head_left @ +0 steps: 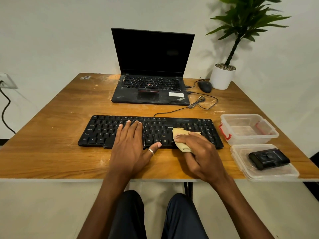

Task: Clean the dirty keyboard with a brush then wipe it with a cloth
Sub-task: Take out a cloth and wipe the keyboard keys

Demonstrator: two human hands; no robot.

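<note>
Wipe stage | L hand (131, 145) flat, steadying keyboard (101, 130) | R hand (198, 152) clutches bunched cloth (181, 134), pressed on it | best: light strokes along rows

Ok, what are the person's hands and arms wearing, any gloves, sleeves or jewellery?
Both forearms are bare, with no sleeves, gloves or watch in view. The left hand wears a plain silver ring on its thumb; the right hand wears nothing.

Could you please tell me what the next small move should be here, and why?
Probably slide the cloth rightward across the keys toward the right end of the keyboard. The right hand grips it against the keys there, and the left hand lies flat on the middle, steadying the board.
</note>
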